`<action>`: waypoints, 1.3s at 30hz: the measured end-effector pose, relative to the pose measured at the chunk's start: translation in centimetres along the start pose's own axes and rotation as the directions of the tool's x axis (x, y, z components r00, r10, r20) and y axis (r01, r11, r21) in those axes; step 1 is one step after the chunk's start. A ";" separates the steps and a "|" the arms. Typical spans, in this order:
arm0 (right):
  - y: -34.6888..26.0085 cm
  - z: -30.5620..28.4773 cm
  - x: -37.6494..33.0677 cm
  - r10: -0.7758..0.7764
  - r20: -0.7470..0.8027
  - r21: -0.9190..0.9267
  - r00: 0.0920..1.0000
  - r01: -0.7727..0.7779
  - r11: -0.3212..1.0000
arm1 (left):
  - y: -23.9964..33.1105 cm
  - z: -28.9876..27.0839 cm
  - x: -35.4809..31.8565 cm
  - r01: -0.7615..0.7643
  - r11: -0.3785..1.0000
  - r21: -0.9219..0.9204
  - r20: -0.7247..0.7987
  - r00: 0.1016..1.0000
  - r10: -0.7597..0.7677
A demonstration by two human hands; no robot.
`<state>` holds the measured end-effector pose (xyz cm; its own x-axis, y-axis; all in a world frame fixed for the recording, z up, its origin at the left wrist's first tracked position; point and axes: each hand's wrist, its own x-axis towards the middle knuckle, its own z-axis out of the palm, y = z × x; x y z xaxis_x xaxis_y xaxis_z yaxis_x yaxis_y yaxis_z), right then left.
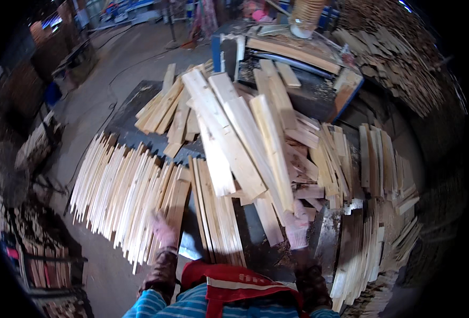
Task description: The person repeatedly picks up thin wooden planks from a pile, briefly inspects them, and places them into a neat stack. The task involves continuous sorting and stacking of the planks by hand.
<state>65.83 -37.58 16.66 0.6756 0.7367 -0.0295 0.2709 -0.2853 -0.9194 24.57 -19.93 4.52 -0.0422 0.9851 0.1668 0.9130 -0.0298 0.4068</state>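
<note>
My left hand [164,231], in a pale pinkish glove, is over the near end of a long row of upright-edged wooden boards [123,196]. Its fingers look stretched and apart, slightly blurred, with nothing held. In a matching glove, my right hand [297,227] is at the near end of a pale plank [270,146], with its fingers closed about that end. This plank lies slanted on a loose heap of planks [229,143] in the middle of the dark table. Some of the right fingers are hard to make out.
Several boards stand in a narrow row [216,217] between my hands. More stacked boards [359,254] are at the right. Beyond the heap is a blue-sided machine [346,93] with a ribbed hose [305,16]. Wood offcuts [399,69] are piled at the far right; a cable [112,98] crosses the floor.
</note>
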 end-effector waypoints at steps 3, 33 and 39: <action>-1.1 3.7 3.0 -0.338 -0.067 -0.229 0.939 0.315 0.921 | -0.3 5.1 0.0 0.136 0.859 -0.493 0.333 0.942 0.042; -3.5 0.3 -1.2 0.048 0.348 0.497 0.936 -0.228 0.837 | -8.1 16.8 -2.3 -0.101 0.994 -0.044 0.302 0.947 0.110; -9.3 2.8 0.4 0.066 0.154 0.401 0.986 -0.123 0.908 | 5.4 6.8 0.9 0.280 0.950 -0.137 0.463 0.866 -0.188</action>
<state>61.62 -32.93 24.11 0.5779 0.8022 -0.1499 -0.1123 -0.1038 -0.9882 32.24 -18.07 0.78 -0.0207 0.9373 -0.3478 0.8005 0.2239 0.5559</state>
